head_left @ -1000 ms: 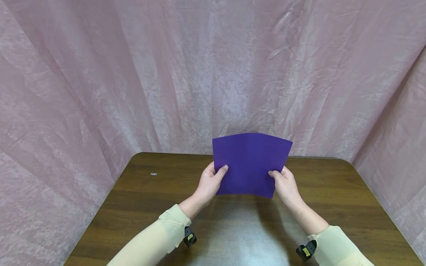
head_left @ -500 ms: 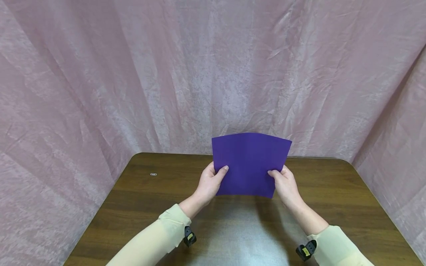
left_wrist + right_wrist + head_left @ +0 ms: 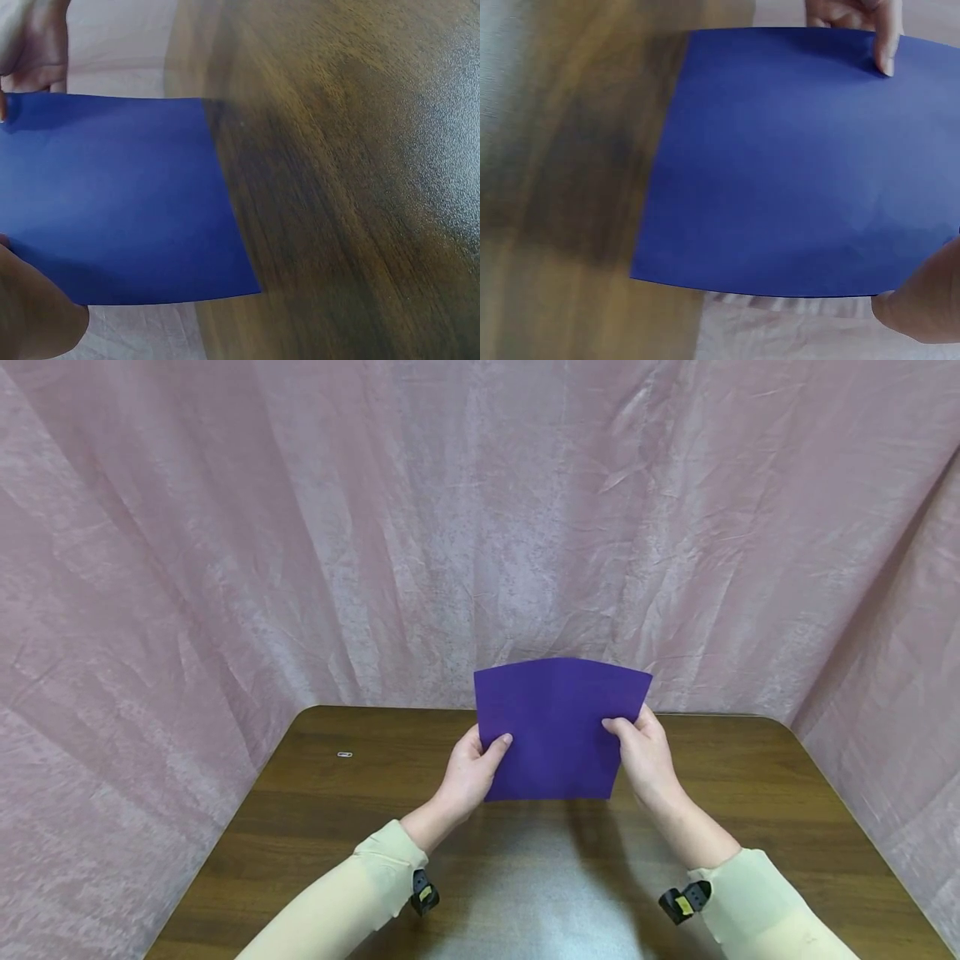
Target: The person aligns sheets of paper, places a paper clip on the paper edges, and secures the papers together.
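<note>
A purple sheet of paper (image 3: 558,727), looking blue in both wrist views, is held up over the table, tilted and slightly bowed. My left hand (image 3: 468,770) pinches its left edge, thumb on the near face and fingers behind. On the opposite edge my right hand (image 3: 647,756) grips the sheet the same way, a little higher up. In the left wrist view the paper (image 3: 120,202) spans between both hands. The right wrist view shows the left thumb (image 3: 886,52) pressed on the paper's far edge. The fingers behind the sheet are mostly hidden.
A small white paper clip (image 3: 345,754) lies on the brown wooden table (image 3: 300,827) at the far left. Pink curtains (image 3: 450,527) hang behind the table and along its sides. Each wrist wears a small black camera on a strap.
My right hand has moved slightly up along the paper's right edge. The sheet has shifted a little to the left and its lower right corner has risen. My left hand is almost still.
</note>
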### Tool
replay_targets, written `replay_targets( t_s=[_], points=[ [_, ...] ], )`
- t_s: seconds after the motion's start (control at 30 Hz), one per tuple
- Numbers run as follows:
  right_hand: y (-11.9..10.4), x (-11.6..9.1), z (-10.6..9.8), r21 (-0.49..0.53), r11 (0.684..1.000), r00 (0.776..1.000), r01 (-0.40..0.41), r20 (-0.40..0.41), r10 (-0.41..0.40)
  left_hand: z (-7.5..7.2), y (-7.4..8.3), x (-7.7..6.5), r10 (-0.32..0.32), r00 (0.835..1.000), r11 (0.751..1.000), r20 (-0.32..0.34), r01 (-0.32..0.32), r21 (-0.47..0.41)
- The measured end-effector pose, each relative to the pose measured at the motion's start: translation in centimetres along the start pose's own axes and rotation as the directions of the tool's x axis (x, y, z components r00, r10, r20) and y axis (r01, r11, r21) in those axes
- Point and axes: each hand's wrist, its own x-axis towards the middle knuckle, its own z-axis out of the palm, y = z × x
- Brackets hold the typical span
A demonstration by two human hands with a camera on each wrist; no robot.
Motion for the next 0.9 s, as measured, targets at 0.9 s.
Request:
replay_targets(
  t_s=[0.9],
  points=[
    [-6.4,1.6,-0.1,-0.002,0.973,0.972,0.233,0.029,-0.232,0.1,0.2,0.4,-0.039,0.999,0.999,-0.001,0.039,-0.008]
  ],
)
